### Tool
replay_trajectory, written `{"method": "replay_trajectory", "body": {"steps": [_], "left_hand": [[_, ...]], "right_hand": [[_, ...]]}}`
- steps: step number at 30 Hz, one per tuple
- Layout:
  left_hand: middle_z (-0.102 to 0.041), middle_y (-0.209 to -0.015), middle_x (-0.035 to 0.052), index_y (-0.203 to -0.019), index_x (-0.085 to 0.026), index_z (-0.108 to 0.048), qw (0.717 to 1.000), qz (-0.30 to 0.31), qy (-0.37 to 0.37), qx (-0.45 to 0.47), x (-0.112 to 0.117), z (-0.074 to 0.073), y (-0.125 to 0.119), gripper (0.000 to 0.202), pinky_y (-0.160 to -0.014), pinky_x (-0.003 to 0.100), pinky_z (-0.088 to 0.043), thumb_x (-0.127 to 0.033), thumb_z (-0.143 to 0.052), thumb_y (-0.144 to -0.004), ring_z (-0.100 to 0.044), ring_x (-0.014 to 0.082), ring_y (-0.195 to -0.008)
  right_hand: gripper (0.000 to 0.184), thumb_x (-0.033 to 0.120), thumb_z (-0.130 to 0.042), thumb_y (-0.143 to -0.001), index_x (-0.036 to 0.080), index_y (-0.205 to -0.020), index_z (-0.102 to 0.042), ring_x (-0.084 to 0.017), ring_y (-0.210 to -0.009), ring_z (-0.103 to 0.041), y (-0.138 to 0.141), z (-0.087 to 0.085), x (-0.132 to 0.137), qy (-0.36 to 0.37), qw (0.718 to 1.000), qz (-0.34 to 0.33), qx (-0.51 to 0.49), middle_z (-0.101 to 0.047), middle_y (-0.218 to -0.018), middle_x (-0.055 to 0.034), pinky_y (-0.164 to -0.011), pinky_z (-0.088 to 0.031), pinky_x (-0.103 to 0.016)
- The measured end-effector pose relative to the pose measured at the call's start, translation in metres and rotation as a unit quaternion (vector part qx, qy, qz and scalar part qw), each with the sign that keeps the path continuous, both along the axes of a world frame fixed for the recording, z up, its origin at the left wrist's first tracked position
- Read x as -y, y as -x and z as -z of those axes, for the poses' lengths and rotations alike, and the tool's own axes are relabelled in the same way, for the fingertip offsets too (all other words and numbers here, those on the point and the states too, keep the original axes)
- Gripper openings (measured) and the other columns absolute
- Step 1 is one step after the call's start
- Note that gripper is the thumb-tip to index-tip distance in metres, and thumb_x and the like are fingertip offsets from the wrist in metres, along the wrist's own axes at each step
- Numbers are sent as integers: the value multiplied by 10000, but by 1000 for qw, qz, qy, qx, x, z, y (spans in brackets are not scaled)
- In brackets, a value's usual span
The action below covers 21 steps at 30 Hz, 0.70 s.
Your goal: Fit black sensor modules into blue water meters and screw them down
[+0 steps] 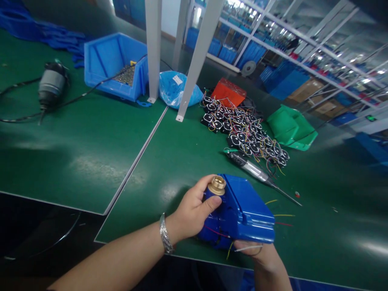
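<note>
At about six o'clock in the view, low over the near edge of the green mat (182, 161), we find a blue housing (245, 210), a boxy moulded-plastic shell with a brass fitting (217, 185) standing out of it at its eleven o'clock corner. The left hand (194, 212), a bracelet (165, 234) on its wrist, is wrapped round that corner. Its thumb lies across the blue body just under the brass and its fingers curl behind. The right hand (257, 252) sits beneath the shell at five o'clock and carries it from below. Whether its fingers close over the edge we cannot tell, as the housing hides them.

We judge the piece rigid, glossy and a little slick. It is probably heavier at the brass end (metal against hollow plastic), so the firm hold belongs on the body beside the fitting, with support under the far end. Thin loose wires (280, 215) trail from its three o'clock side and underneath, and they look easy to snag or pinch.

At one o'clock from the housing, close by, lies an electric screwdriver (251, 167). Beyond it is a heap of small black wired parts (242, 129), with a green bin (291, 127) to their right. A blue bin (112, 60) stands well away at ten o'clock.
</note>
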<state>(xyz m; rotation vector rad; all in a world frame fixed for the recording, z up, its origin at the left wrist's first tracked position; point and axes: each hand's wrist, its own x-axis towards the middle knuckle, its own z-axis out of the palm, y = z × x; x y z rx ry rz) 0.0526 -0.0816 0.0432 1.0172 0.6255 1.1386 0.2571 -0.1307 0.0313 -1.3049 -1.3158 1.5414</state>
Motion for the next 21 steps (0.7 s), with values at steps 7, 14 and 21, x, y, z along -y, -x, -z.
{"method": "replay_trajectory", "body": {"steps": [7,14,21], "left_hand": [[-571,-1118,56,-1192,-176,-435,1000,-8,7,-3,1,2,0,411,-936,311,-362,-365,-513,-836,-520,203,-1030],[-581,-1086,58,-1176,-174,-455,1000,21,7,9,1,2,2,432,-912,312,-377,-383,-548,-810,-526,205,-1002],[-595,-1057,42,-1138,-188,-489,999,22,32,24,-1,4,2,407,-888,278,-382,-359,-592,-784,-533,184,-971]], "right_hand": [[1018,435,-803,-576,227,-1393,-232,-267,-977,-551,9,-3,-1,17,1000,24,12,-501,-1154,-122,-857,-501,-402],[752,377,-760,-656,174,-1300,-428,-234,-941,-575,7,-17,-3,-62,992,-57,90,-548,-1088,-99,-828,-532,-311],[672,554,-685,-691,214,-1236,-486,-240,-1065,-512,10,-36,0,-22,997,-75,-21,-493,-1176,-103,-933,-464,-333]]}}
